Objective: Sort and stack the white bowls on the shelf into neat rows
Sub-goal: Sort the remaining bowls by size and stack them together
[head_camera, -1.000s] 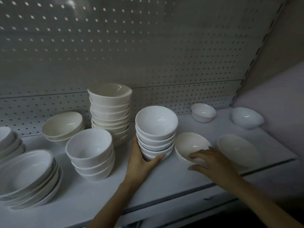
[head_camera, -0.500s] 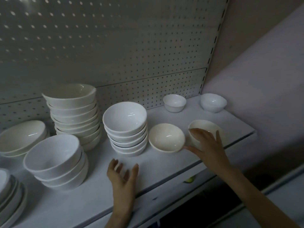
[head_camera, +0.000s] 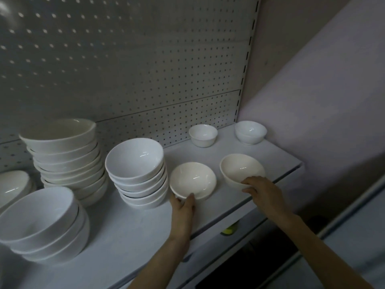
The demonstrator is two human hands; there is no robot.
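Head view: the left hand (head_camera: 183,205) is pinching the shallow bowl (head_camera: 192,179) just right of the middle stack (head_camera: 136,172); the right hand (head_camera: 264,192) is gripping the next bowl (head_camera: 240,168), further right. Rim-only grips are risking a slip, I'd say.

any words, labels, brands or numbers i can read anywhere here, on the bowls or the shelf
No text can be read anywhere.
The front middle bowl, front right bowl and stacks are plain, with no marks showing.
The back panel shows only holes.
The small yellow-green thing under the shelf is too dark and blurred to tell.
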